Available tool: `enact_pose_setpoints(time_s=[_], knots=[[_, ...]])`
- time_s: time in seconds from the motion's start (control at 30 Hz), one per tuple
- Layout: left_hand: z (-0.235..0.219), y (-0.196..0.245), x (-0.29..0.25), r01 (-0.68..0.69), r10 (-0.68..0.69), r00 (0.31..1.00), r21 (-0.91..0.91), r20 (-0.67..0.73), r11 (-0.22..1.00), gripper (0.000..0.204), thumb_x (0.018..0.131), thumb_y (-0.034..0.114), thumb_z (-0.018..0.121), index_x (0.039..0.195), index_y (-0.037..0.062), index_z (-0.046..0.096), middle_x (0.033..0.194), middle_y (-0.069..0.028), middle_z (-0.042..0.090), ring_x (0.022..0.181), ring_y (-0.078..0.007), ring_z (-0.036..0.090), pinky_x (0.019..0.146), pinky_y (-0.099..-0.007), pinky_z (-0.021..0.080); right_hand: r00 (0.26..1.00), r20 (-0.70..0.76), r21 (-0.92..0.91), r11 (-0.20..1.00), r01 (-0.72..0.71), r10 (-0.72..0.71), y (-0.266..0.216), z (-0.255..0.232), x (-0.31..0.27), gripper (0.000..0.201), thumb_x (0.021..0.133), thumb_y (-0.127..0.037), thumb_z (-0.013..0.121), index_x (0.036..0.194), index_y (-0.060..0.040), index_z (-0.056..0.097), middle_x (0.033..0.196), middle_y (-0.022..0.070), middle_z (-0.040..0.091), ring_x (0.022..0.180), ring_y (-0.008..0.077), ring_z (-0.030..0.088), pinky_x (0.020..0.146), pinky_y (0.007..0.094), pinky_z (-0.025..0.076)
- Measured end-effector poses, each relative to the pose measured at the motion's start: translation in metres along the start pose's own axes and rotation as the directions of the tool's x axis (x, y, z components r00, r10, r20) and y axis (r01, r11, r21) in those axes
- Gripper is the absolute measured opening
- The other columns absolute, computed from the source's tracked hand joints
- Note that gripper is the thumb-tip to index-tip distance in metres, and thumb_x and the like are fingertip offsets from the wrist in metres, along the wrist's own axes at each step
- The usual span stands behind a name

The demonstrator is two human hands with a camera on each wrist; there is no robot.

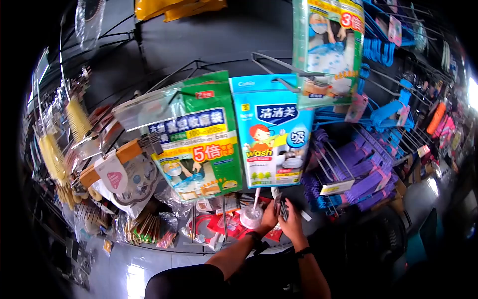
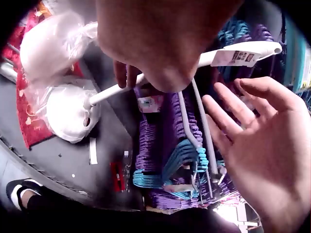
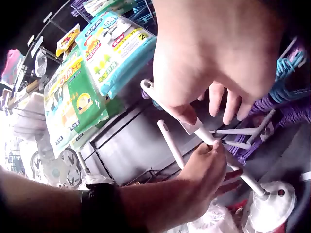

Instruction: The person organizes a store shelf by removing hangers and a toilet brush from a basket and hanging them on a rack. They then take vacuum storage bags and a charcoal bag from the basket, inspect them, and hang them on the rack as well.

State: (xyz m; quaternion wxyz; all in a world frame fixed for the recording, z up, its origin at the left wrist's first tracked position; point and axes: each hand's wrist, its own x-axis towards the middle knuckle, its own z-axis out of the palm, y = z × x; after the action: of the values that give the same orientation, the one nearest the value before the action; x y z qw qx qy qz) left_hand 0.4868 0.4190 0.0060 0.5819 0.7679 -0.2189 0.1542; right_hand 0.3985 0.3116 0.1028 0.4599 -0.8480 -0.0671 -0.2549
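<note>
A long white handle (image 2: 114, 92) runs from a white round head (image 2: 73, 112) to a hooked end with a paper label (image 2: 236, 58). My left hand (image 1: 269, 218) pinches this handle partway along, as the right wrist view shows its fingers (image 3: 215, 148) there. My right hand (image 1: 293, 223) is beside the label near the hooked end; in the left wrist view its palm (image 2: 274, 145) faces the handle with the fingers spread, and in the right wrist view its thumb overlaps the handle. A second white head in plastic (image 2: 53, 46) lies beside the first.
Green bags (image 1: 204, 139) and a blue pack (image 1: 273, 132) hang on hooks above my hands. Purple hangers (image 1: 356, 167) and blue hangers (image 1: 393, 112) fill the rack at right. Red packages (image 1: 224, 224) lie on the shelf; yellow brushes (image 1: 54, 157) hang at left.
</note>
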Motion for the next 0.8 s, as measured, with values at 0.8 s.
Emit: enact_pose_setpoints(time_s=[0.8], knots=[[0.026,-0.129,0.044,0.156,-0.159,0.985,0.049,0.071,0.987,0.034,0.098,0.009,0.053,0.131,0.0020,0.049,0.114,-0.0198,0.067,0.103,-0.0353,0.066,0.088,-0.0414,0.052,0.989,-0.146,0.034,0.999,-0.010,0.014,0.002,-0.025,-0.036,0.059,0.086,-0.009,0.064,0.141,0.0015,0.047,0.137,0.0261,0.054,0.128,0.0433,0.050,0.110,0.0473,0.041]])
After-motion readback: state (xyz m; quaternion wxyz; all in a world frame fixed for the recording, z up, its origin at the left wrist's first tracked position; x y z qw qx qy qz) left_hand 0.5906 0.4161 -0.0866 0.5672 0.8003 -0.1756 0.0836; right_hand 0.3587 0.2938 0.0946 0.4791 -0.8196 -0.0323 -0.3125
